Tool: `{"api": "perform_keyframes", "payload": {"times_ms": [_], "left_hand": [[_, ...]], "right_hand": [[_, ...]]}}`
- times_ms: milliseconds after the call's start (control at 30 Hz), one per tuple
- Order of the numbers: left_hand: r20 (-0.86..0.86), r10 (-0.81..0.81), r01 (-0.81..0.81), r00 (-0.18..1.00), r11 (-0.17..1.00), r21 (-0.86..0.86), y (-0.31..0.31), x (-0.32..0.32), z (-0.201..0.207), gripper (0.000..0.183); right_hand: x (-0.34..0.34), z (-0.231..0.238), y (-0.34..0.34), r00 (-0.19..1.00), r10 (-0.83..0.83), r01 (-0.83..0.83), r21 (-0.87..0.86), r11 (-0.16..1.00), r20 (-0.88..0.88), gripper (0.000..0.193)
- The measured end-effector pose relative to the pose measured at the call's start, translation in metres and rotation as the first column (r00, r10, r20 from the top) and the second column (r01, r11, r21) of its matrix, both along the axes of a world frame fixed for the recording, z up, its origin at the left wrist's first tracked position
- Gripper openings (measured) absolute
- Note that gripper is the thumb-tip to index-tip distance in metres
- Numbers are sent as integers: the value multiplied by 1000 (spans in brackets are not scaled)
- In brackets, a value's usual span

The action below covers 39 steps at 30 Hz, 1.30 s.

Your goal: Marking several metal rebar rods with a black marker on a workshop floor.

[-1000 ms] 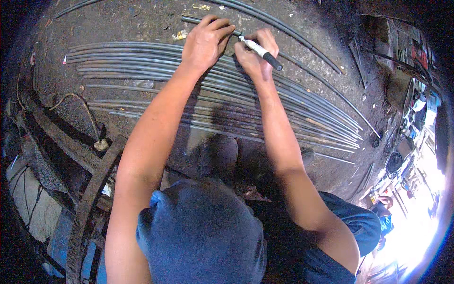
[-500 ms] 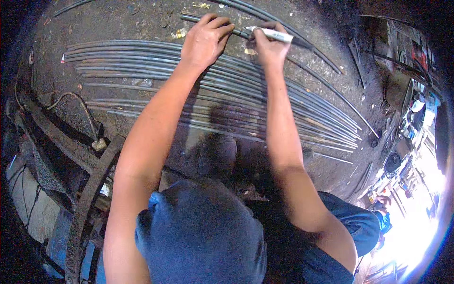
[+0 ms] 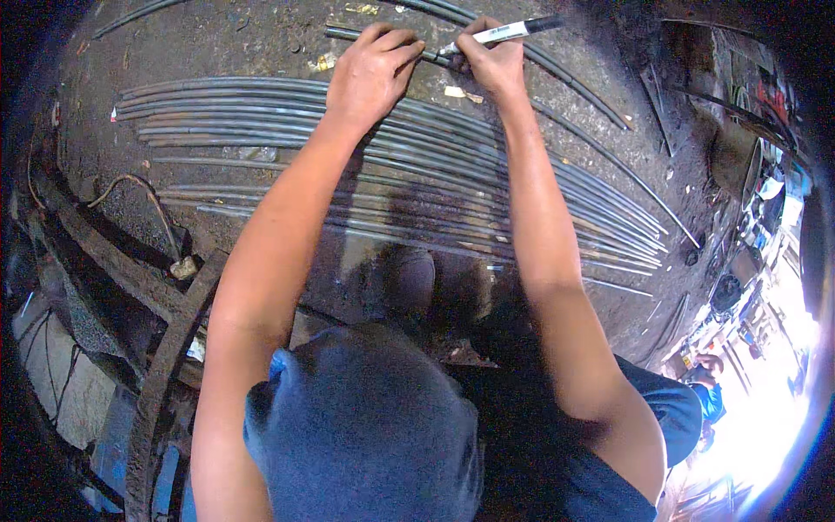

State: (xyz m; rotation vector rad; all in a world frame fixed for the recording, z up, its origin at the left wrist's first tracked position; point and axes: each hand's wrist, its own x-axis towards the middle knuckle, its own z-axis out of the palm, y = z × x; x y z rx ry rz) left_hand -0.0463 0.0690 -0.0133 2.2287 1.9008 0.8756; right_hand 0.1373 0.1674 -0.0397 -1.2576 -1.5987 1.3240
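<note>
At the far side, my left hand (image 3: 370, 74) is closed over a dark metal rod (image 3: 342, 33), whose left end sticks out past the fingers. To its right, my right hand (image 3: 494, 63) pinches a white marker (image 3: 503, 34) with a black back end. The marker slants down to the left, its tip close to the rod just beyond my left fingertips. Whether the tip touches the rod I cannot tell. Just nearer than both hands lies a wide row of long grey metal rods (image 3: 228, 113), partly hidden by my forearms.
More long rods (image 3: 600, 109) lie at the far right. A rusty metal frame (image 3: 165, 374) stands at the near left beside a bent cable (image 3: 130, 178). Paper scraps dot the dirty floor (image 3: 261, 48). Another person (image 3: 709, 391) is at the bright lower right.
My right hand has shifted slightly up and to the right. The marker's back end has swung upward, so it slants more steeply. My left hand has barely moved.
</note>
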Motion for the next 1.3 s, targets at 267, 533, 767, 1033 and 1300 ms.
{"api": "perform_keyframes", "payload": {"times_ms": [267,533,767,1033,1300], "left_hand": [[-15,-1,1,1000,1000,-6,1,0,0,21],[-31,23,-23,999,1000,5,0,3,0,21],[-39,34,-34,999,999,8,0,2,-1,20],[-28,28,-28,999,999,22,2,3,-3,19],[-19,32,-31,999,999,32,1,3,-5,19]], "right_hand": [[-1,-3,2,1000,-6,6,-13,1000,5,19],[1,-5,-1,997,-14,11,-36,999,-82,16],[1,11,-5,994,49,-59,-107,992,-100,14],[-1,3,-4,997,-6,3,-42,999,-81,16],[1,2,-5,997,-19,14,-69,998,-77,16]]}}
